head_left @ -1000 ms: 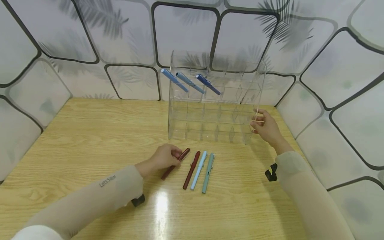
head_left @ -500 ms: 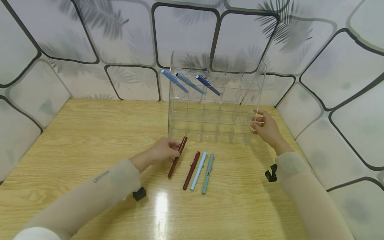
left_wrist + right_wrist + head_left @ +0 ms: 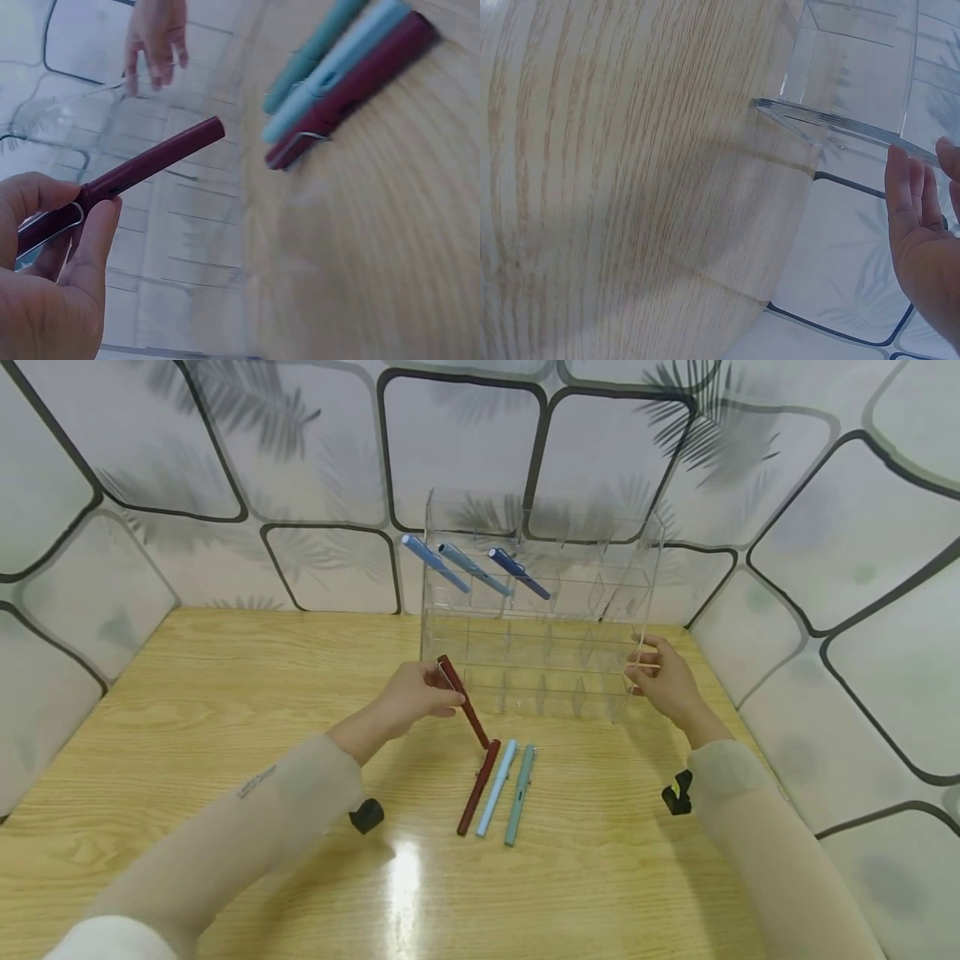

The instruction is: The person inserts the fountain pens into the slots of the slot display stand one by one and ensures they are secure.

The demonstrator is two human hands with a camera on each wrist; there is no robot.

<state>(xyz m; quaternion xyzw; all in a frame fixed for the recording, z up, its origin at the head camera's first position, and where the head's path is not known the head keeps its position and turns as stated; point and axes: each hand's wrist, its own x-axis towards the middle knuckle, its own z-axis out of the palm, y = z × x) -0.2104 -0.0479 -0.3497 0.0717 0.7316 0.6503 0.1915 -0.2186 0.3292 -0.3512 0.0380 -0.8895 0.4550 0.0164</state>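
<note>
My left hand (image 3: pixel 408 697) pinches a dark red pen (image 3: pixel 471 714) between thumb and fingers, off the table, in front of the clear rack's lower left corner. In the left wrist view this pen (image 3: pixel 157 159) points away from the palm, its metal clip near the fingers. My right hand (image 3: pixel 667 681) holds the right side panel of the clear tiered rack (image 3: pixel 525 668), thumb and fingers on either side. Below the held pen lie a second dark red pen (image 3: pixel 478 789), a light blue pen (image 3: pixel 497 789) and a grey-green pen (image 3: pixel 521 795), side by side.
In the rack's upper left slots lean a light blue pen (image 3: pixel 435 562), a grey-blue pen (image 3: pixel 474 568) and a dark blue pen (image 3: pixel 519 572). Patterned walls (image 3: pixel 322 460) enclose the wooden table (image 3: pixel 262 693) at the back and sides.
My left hand has lifted the dark red pen off the table and carried it toward the rack. The pen has turned, its clip end now pointing up and left. My right hand stays put.
</note>
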